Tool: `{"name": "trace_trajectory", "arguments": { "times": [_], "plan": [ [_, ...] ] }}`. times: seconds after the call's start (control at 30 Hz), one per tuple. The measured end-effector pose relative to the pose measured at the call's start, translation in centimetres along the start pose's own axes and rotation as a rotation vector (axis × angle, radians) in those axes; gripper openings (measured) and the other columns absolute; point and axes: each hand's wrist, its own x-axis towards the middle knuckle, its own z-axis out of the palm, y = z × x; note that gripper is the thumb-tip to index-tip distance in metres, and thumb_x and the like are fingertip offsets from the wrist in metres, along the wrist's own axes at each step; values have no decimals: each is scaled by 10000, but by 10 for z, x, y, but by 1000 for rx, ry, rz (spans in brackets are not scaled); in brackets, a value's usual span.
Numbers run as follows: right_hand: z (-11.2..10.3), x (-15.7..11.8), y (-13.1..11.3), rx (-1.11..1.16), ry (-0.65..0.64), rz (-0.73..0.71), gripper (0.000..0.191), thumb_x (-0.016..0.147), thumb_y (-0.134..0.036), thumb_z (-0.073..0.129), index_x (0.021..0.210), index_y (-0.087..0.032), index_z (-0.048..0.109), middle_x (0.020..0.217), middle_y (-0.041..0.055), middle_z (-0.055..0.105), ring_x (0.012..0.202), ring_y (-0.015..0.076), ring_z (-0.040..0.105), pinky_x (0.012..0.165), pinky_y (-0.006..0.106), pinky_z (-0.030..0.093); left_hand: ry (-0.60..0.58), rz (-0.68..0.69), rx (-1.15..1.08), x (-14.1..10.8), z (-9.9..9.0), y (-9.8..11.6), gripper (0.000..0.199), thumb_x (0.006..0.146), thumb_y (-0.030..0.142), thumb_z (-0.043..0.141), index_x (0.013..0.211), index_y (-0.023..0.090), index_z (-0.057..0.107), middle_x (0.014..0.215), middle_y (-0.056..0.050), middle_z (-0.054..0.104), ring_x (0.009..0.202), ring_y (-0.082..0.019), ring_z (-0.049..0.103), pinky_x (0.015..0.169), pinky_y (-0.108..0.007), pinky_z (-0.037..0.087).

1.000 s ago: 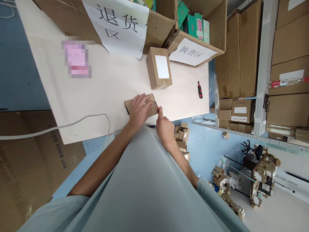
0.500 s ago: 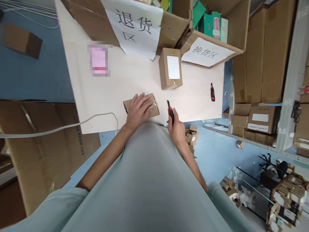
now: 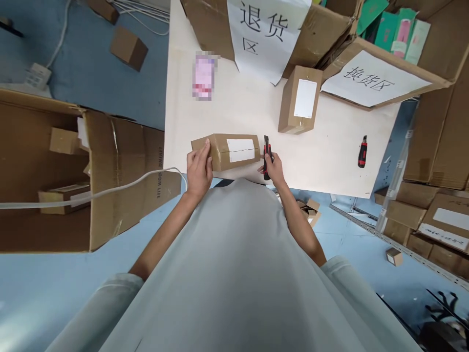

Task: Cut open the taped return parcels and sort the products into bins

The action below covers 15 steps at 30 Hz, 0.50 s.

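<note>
A small cardboard box (image 3: 223, 155) lies on the table close to my body, its white label (image 3: 241, 150) facing up. My left hand (image 3: 200, 168) grips the box's left end, fingers over the top edge and thumb against the side. In my right hand (image 3: 273, 168) is a red and black box cutter (image 3: 267, 159), held upright beside the box's right end. Some of that hand's fingers reach toward this end; whether they touch it I cannot tell.
Another labelled carton (image 3: 298, 100) stands behind, before large open boxes with paper signs (image 3: 373, 80). A second box cutter (image 3: 362, 151) lies on the right of the white table (image 3: 330, 166). A white cable (image 3: 128, 186) crosses a big open carton (image 3: 126, 181) at left.
The small box has been turned so its labelled face shows. My left hand has moved from its top to its left end. The view has swung left; the box cutter stays in my right hand.
</note>
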Motion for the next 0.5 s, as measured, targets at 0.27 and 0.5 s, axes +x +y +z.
{"name": "trace_trajectory", "arguments": {
  "times": [0.27, 0.5],
  "plan": [
    [-25, -43, -2, -10, 106, -100, 485, 1100, -715, 509, 1239, -250, 518, 1028, 24, 799, 622, 139, 763, 519, 235, 589, -21, -160, -182, 1, 25, 1, 663, 1172, 584, 375, 1751, 262, 358, 1673, -177, 602, 1473, -299, 652, 1208, -472, 543],
    [-75, -41, 22, -414, 286, -100, 398, 1159, -546, 345, 1396, -264, 497, 1277, 91, 779, 802, 210, 769, 792, 371, 629, -157, -140, -137, 11, 59, 19, 486, 1080, 273, 479, 1547, 226, 604, 1656, -170, 588, 1466, -314, 626, 1217, -523, 541]
  ]
}}
